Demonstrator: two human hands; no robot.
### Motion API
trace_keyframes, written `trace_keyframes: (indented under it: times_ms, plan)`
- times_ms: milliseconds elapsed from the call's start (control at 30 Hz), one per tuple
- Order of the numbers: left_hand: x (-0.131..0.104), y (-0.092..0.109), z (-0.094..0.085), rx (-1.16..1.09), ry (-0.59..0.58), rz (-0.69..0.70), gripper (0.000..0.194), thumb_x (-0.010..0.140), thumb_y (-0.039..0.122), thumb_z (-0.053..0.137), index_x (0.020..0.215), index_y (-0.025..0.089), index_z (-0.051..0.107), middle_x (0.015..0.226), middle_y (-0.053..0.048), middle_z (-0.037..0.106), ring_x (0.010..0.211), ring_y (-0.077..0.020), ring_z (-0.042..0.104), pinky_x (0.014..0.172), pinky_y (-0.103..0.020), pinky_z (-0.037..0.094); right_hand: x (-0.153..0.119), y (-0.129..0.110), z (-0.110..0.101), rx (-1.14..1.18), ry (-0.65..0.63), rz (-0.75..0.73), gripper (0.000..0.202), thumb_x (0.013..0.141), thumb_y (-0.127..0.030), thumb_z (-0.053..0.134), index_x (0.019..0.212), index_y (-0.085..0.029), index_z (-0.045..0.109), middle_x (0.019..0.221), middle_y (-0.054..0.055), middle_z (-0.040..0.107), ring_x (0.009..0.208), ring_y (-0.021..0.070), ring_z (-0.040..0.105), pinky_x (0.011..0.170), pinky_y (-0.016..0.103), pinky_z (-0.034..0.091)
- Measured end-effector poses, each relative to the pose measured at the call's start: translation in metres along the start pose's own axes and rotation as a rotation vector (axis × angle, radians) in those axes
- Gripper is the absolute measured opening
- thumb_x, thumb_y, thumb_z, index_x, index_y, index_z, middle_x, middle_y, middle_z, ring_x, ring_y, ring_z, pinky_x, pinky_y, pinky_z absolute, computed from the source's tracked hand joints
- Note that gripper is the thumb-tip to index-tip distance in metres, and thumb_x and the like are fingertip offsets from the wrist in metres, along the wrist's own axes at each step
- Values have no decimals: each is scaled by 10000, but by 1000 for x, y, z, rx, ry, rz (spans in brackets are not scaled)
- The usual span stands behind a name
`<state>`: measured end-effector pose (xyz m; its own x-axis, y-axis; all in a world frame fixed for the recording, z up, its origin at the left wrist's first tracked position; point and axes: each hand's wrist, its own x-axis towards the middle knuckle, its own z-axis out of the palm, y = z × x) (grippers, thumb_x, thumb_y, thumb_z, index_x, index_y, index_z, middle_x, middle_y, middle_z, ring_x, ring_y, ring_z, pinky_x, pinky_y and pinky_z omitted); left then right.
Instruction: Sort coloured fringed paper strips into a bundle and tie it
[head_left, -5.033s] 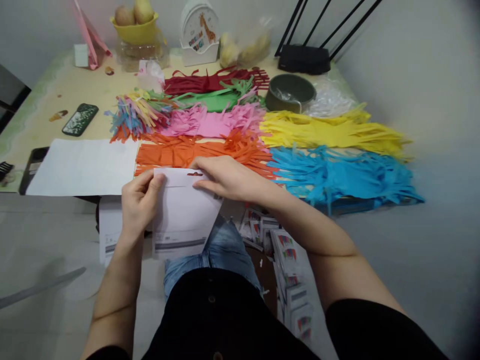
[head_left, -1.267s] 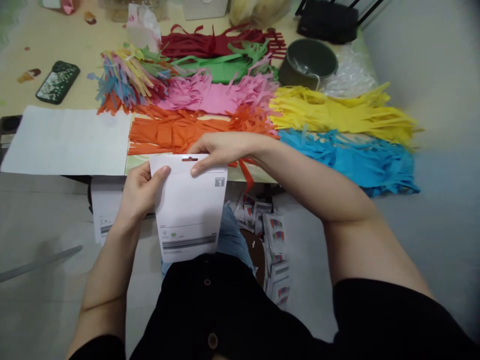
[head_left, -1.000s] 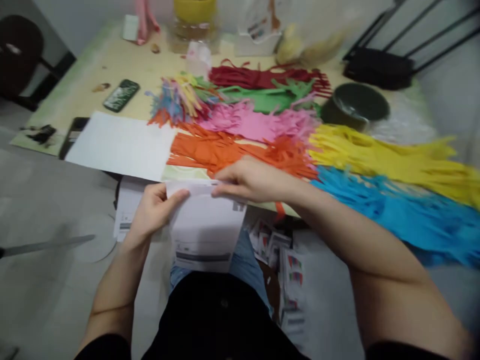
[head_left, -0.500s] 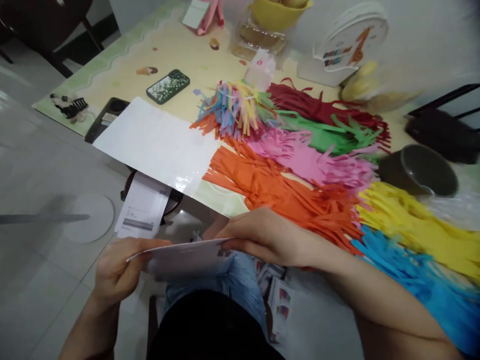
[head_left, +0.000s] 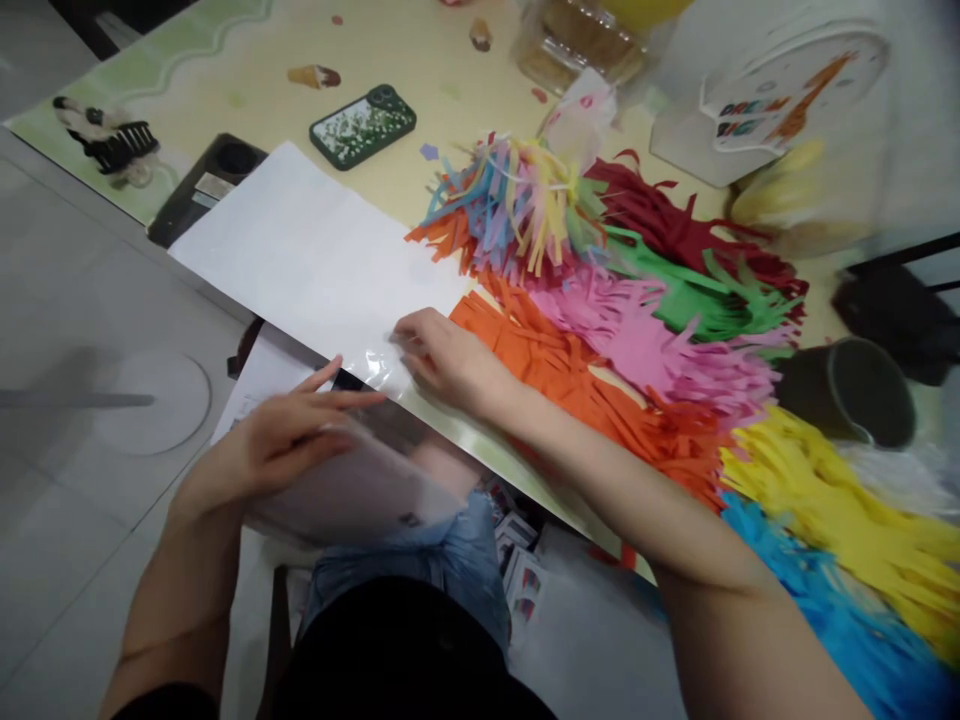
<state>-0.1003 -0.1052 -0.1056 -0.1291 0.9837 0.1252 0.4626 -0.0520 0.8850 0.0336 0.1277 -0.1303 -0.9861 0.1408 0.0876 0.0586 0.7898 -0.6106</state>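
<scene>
My left hand is closed on a pale flat sheet that hangs over my lap, its index finger stretched toward the table's front edge. The sheet looks blurred. On the table lies a stack of white sheets with a shiny clear plastic corner near the front. My right hand rests over that corner, fingers bent and pressed together; whatever sits between them is too small to name. Just right of it lie orange fringed paper strips.
Pink, green, red, yellow and blue strips cover the table's right side. Farther back are a phone, a multicoloured bundle and a dark cup. A black device and hair clip lie left.
My right hand has let go of the pale sheet and moved up onto the white stack's plastic corner. My left hand still has the sheet, now tilted down to the right. The view has shifted.
</scene>
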Motion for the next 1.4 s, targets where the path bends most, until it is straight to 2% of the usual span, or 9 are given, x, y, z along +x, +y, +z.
trace_keyframes:
  times_ms: [133, 300, 567, 767, 900, 1067, 1200, 1300, 1400]
  plan:
    - [32, -30, 11, -5, 53, -50, 267, 943, 308, 572, 1095, 195, 761, 532, 85, 617, 685, -156, 702, 1264, -585, 227, 1, 2, 22, -97, 6, -71, 297, 955, -98, 412, 1207, -170, 551, 1186, 134, 622, 1089, 220, 606, 917, 361, 525]
    - [33, -47, 18, 25, 40, -75, 346, 952, 338, 560, 1207, 162, 714, 494, 132, 553, 574, -106, 620, 1293, -531, 174, -3, -2, 24, -156, 16, -89, 282, 951, -77, 391, 1165, -166, 552, 1138, 128, 613, 1021, 215, 595, 874, 344, 519]
    - [35, -45, 17, 1, 24, -127, 328, 944, 429, 516, 823, 240, 755, 581, 35, 659, 980, -272, 751, 1277, -568, 195, 3, -2, 18, -138, -56, -60, 276, 968, -113, 368, 1177, -172, 539, 1170, 125, 583, 1013, 198, 573, 882, 319, 489]
    - [32, -51, 17, -9, 36, -205, 400, 916, 545, 528, 748, 246, 733, 1003, -76, 789, 1411, -357, 497, 1235, -605, 257, 4, -6, 15, -117, -87, -75, 248, 952, -114, 385, 1116, -174, 562, 1041, 107, 643, 985, 218, 548, 890, 358, 458]
    - [31, -53, 17, 1, 26, -270, 482, 892, 625, 520, 691, 227, 702, 1140, -108, 768, 1481, -395, 375, 1169, -619, 350, 3, -1, 7, 171, 23, 58, 209, 854, -125, 493, 1051, -179, 537, 906, 49, 643, 824, 167, 551, 777, 309, 456]
    - [36, -46, 13, -31, 76, -231, 530, 866, 666, 548, 649, 200, 680, 814, -103, 770, 1254, -375, 628, 1080, -600, 459, -2, 9, -14, 793, 308, 296, 425, 742, -277, 678, 1100, -200, 462, 792, -42, 610, 660, 97, 537, 666, 250, 452]
    - [26, -21, 6, -116, 259, -242, 480, 839, 632, 632, 671, 186, 693, 629, -40, 687, 707, -209, 695, 683, -344, 599, -26, -19, -32, 879, 429, 297, 474, 746, -322, 711, 1130, -229, 449, 820, -39, 600, 732, 105, 576, 739, 268, 497]
    - [9, 12, 13, -138, 609, -259, 450, 832, 579, 683, 651, 168, 661, 548, -3, 590, 465, -104, 486, 404, -223, 372, -54, -63, -39, 794, 496, 228, 448, 840, -383, 660, 1189, -271, 403, 887, -8, 590, 817, 142, 613, 781, 309, 531]
    - [-6, 43, 36, -102, 924, -268, 376, 867, 513, 682, 725, 165, 681, 582, 18, 557, 481, -83, 428, 410, -217, 307, -74, -104, -32, 735, 503, 205, 430, 905, -412, 608, 1232, -284, 360, 917, 17, 574, 870, 169, 633, 801, 336, 555]
